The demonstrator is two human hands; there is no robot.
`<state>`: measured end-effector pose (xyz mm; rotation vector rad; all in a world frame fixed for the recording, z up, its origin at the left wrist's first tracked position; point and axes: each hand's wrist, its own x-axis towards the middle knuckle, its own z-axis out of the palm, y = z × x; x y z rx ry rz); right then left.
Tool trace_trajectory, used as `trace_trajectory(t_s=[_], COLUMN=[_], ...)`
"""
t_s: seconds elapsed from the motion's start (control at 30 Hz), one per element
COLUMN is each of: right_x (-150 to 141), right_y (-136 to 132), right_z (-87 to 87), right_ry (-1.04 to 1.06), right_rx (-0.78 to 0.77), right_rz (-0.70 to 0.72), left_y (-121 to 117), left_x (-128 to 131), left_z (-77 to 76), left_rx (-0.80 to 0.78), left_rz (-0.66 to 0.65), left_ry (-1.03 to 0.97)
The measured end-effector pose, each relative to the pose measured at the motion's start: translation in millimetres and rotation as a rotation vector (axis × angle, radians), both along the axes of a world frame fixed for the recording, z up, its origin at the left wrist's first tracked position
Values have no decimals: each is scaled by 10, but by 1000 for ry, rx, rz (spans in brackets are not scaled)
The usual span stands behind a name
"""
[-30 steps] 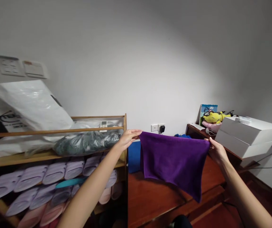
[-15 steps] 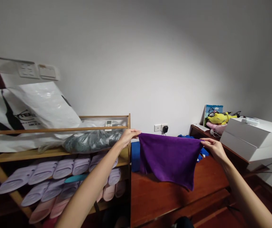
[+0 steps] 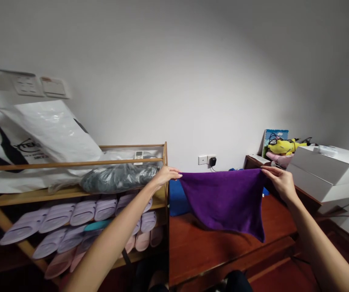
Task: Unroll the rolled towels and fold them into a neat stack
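I hold a purple towel [image 3: 226,198] stretched out in the air by its two top corners. My left hand [image 3: 166,175] pinches the left corner, close to the end post of a wooden shoe rack [image 3: 71,164]. My right hand [image 3: 279,180] pinches the right corner. The towel hangs down over a reddish-brown wooden table [image 3: 199,247], its lower right corner drooping lowest.
The rack holds several lilac and pink slippers [image 3: 80,215], a grey plastic-wrapped bundle [image 3: 116,178] and a white bag [image 3: 40,138]. White boxes [image 3: 326,172] and a yellow plush toy [image 3: 287,146] sit at the right. A blue cloth [image 3: 177,198] lies behind the towel, below a wall socket [image 3: 206,160].
My right hand drew inward and then back out and up, so the towel's top edge is taut and level. The view shifted slightly.
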<state>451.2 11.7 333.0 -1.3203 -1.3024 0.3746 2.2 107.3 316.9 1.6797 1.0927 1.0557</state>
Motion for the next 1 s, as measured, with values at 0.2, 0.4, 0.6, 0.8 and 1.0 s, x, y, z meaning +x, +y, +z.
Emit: trace_trajectory(t_s=[0.2,0.4,0.6,0.8,1.0], right_x=[-178,-245,-108,33,154], right_y=[-238,-337,-391,-642,-855], right_z=[141,161,166,240,165], right_ry=[-338,-466,-544,-559,-540], right_rx=[-86,-80,-160,-192,-355], right_rz=[-59,-185,-126,-70,131], left_y=[50,-93,-483,-1026,-1505], left_x=[-161,-293,-353,-440,-602], left_z=[-136,-133,174,459,375], left_rx=[76,176,253,320,283], left_rz=[-40,13,42,7,64], left_ry=[122,119,132,258,442])
